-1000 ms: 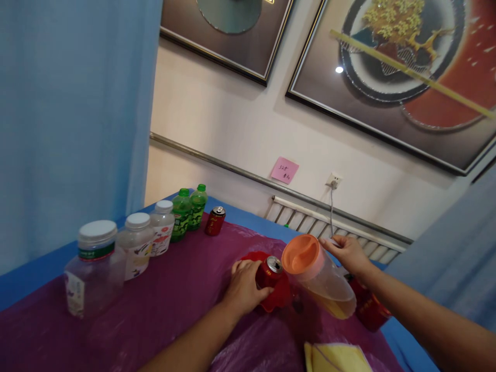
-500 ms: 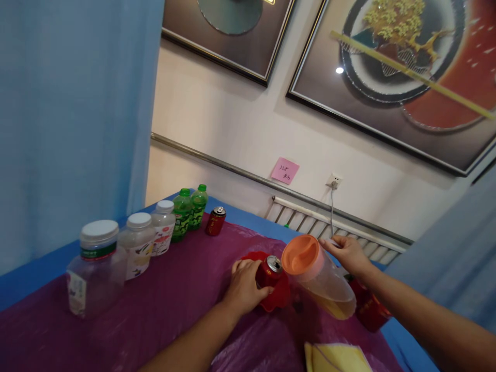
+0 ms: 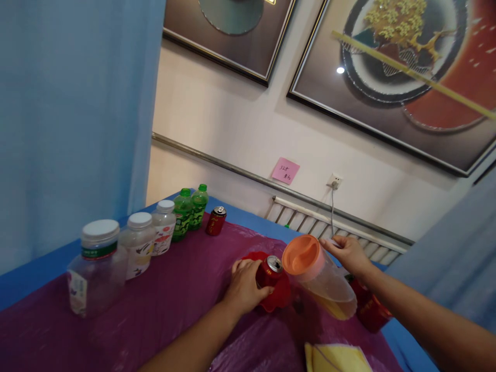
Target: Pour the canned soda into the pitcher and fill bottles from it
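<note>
- Head view looks down over a table [image 3: 34,281] with a blue top, most of it covered by a purple plastic sheet [image 3: 170,305].
- Left hand [image 3: 245,285] is wrapped around a red can [image 3: 268,273], fingers curled on its side; the can stands upright in a red dish [image 3: 279,297] near the middle of the sheet, its opened top showing.
- Right hand [image 3: 347,253] is closed on the handle of a clear pitcher [image 3: 323,281] with an orange lid [image 3: 302,254]; the handle itself is mostly hidden behind the fingers.
- Pitcher is tilted steeply, its lid end leaning toward the can and just beside the can's top, with amber liquid pooled in the low part of its body. Whether liquid is leaving the spout cannot be told.
- Another red container [image 3: 370,311] sits behind the pitcher, under the right forearm.
- A yellow cloth [image 3: 335,357] lies at the near edge of the sheet.
- Along the left side stand three clear jars with white lids [image 3: 99,258], then two green bottles [image 3: 189,209], then a second red can [image 3: 215,220], all upright and well apart from the hands.
- A pink note [image 3: 285,171] is stuck on the wall behind.
</note>
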A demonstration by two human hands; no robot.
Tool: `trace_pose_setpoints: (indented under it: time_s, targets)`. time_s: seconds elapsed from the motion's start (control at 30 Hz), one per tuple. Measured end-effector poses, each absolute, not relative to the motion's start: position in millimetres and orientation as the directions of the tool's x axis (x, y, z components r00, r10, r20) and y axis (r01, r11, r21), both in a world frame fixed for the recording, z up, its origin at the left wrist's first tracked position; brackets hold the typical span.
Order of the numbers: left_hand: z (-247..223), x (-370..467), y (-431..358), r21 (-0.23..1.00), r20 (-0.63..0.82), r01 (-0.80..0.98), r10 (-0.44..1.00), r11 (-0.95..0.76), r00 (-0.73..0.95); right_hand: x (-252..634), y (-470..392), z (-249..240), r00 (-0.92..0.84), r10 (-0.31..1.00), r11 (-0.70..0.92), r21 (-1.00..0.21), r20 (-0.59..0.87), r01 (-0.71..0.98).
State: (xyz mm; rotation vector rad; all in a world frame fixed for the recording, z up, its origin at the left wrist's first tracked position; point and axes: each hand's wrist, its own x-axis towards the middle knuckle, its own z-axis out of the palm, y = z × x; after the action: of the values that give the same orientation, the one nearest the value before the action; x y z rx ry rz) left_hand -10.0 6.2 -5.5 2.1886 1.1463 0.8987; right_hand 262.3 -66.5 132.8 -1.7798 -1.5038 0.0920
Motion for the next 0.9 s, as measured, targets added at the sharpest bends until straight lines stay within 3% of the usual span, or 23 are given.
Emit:
trace_pose_setpoints:
  time_s: [0.9]
  targets:
    - [-8.4, -9.4, 7.3, 0.686, 0.322, 0.511, 0.846, -0.519, 0.426, 264.2, -66.2, 133.9, 0.290, 0.860, 0.010, -0.581, 0.421, 0.814]
